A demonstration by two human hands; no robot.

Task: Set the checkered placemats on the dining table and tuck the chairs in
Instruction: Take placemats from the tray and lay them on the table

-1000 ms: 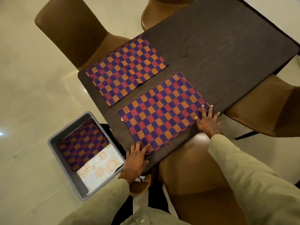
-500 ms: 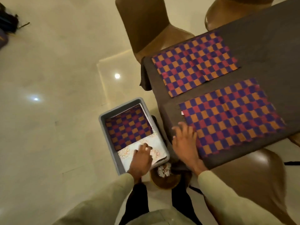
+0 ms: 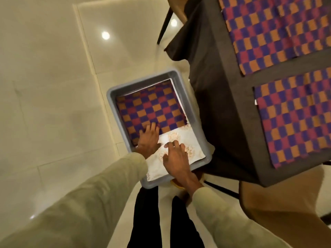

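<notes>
A grey bin [image 3: 111, 97] stands on the floor beside the dark dining table [image 3: 223, 97]. Inside it lies a purple, red and orange checkered placemat [image 3: 152, 108], with a white floral mat [image 3: 180, 138] at the near end. My left hand [image 3: 148, 140] rests flat on the checkered placemat's near corner, fingers spread. My right hand [image 3: 176, 156] lies on the white floral mat, fingers apart. Two checkered placemats lie on the table, one far [image 3: 272, 29] and one near [image 3: 295, 120].
A brown chair [image 3: 279, 204] stands at the table's near side, lower right. Another chair's seat and dark leg [image 3: 164, 24] show at the top. Glossy pale floor tiles [image 3: 53, 86] spread to the left. My dark trouser legs are below the bin.
I have leaned down from the table toward the bin. Both hands left the near placemat on the table and now lie inside the bin, the left on the checkered mat, the right on the floral one.
</notes>
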